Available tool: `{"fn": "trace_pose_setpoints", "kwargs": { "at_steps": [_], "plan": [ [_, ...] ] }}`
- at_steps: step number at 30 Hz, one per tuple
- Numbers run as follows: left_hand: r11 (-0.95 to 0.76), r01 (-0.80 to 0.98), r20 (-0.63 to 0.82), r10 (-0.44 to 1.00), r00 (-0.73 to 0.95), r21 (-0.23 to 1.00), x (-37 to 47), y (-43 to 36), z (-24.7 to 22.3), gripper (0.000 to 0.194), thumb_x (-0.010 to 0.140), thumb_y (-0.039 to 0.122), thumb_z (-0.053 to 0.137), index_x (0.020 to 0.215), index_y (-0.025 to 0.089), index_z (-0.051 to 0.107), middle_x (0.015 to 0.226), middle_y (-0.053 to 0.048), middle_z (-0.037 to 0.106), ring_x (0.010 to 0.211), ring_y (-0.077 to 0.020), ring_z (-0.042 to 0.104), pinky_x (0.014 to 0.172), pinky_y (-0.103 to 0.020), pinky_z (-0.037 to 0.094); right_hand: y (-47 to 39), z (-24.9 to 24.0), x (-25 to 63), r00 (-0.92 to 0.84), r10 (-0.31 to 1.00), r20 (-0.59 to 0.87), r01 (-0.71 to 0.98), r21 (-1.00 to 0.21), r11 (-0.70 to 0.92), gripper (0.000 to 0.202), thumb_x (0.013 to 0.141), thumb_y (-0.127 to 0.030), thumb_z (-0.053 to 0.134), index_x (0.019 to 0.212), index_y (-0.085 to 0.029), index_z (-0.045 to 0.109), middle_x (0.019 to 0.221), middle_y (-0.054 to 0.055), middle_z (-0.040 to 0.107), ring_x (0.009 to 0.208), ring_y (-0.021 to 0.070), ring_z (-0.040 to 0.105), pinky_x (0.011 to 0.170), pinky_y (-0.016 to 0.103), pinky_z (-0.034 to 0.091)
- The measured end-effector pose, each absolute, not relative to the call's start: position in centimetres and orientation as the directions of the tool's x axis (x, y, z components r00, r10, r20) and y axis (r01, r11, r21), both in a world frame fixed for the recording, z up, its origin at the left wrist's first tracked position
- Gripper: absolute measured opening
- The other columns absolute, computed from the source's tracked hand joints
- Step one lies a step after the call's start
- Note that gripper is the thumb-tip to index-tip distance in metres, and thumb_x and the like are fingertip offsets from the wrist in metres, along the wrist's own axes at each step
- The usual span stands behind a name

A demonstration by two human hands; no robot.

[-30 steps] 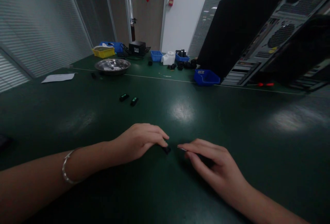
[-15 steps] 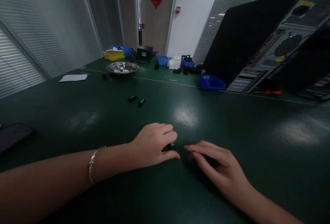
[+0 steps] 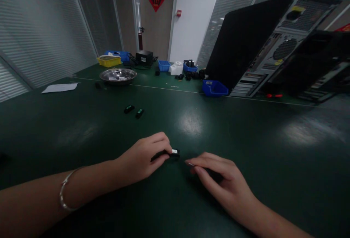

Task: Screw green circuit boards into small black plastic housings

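While the left hand [image 3: 147, 155] pinches a black block [image 3: 175, 155] (white patch on top, fyi) low over the table [image 3: 169, 208], the right hand [image 3: 225, 176], just beside it, has thumb and forefinger closed on some thin bit [image 3: 191, 164], too tiny to make out, with two green-topped blocks [image 3: 139, 113] sitting farther back.

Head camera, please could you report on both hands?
Left hand holding black piece, white patch showing. Right hand pinching something thin. Two black pieces beyond, apparently out of the way.
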State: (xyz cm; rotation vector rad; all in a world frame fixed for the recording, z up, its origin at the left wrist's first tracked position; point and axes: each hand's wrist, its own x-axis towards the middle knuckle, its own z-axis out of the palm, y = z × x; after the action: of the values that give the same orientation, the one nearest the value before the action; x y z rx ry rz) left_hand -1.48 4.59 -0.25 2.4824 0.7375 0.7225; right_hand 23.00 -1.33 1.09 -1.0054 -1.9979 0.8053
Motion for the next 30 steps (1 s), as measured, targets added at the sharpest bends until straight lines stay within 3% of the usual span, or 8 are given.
{"fn": "trace_pose_setpoints", "kwargs": {
  "at_steps": [7, 11, 21, 30],
  "plan": [
    [-0.715, 0.296, 0.356, 0.609, 0.708, 0.634, -1.95, 4.78, -0.48, 0.016, 0.091, 0.006, 0.058, 0.1, 0.016, 0.067, 0.105, -0.006, 0.063, 0.092, -0.0151, 0.063, 0.08, -0.025, 0.049, -1.35, 1.07, 23.13, -0.395, 0.862, 0.318, 0.359, -0.81, 0.463, 0.025, 0.094, -0.012, 0.056, 0.107, -0.025, 0.074, 0.084, 0.002, 0.072, 0.075, 0.0148, 0.068, 0.065, 0.026, 0.05],
    [-0.715, 0.292, 0.346, 0.602, 0.72, 0.635, -2.01, 4.97, -0.57, 0.021, 0.089, 0.006, 0.062, 0.106, 0.016, 0.065, 0.104, -0.006, 0.066, 0.097, -0.0182, 0.062, 0.085, -0.029, 0.049, -1.24, 1.05, 23.13, -0.389, 0.868, 0.31, 0.366, -0.812, 0.454, 0.023, 0.094, -0.014, 0.056, 0.105, -0.023, 0.074, 0.082, 0.002, 0.071, 0.073, 0.0154, 0.067, 0.064, 0.027, 0.05],
    [-0.737, 0.297, 0.338, 0.577, 0.743, 0.606, -2.04, 4.97, -0.22, 0.012, 0.091, 0.007, 0.057, 0.095, 0.015, 0.066, 0.097, -0.006, 0.066, 0.091, -0.0187, 0.062, 0.079, -0.029, 0.048, -1.25, 1.06, 22.93, -0.39, 0.866, 0.313, 0.376, -0.805, 0.46, 0.021, 0.094, -0.015, 0.056, 0.102, -0.019, 0.075, 0.083, 0.005, 0.071, 0.074, 0.0172, 0.067, 0.065, 0.028, 0.051],
    [-0.742, 0.283, 0.339, 0.565, 0.752, 0.608, -1.85, 5.25, -0.13, 0.015, 0.091, 0.008, 0.056, 0.099, 0.017, 0.064, 0.098, -0.006, 0.065, 0.091, -0.0183, 0.061, 0.078, -0.029, 0.048, -1.15, 0.9, 23.01, -0.401, 0.864, 0.305, 0.367, -0.811, 0.457, 0.022, 0.095, -0.016, 0.055, 0.105, -0.022, 0.074, 0.088, 0.004, 0.072, 0.078, 0.0166, 0.068, 0.069, 0.028, 0.052]
  ]
}}
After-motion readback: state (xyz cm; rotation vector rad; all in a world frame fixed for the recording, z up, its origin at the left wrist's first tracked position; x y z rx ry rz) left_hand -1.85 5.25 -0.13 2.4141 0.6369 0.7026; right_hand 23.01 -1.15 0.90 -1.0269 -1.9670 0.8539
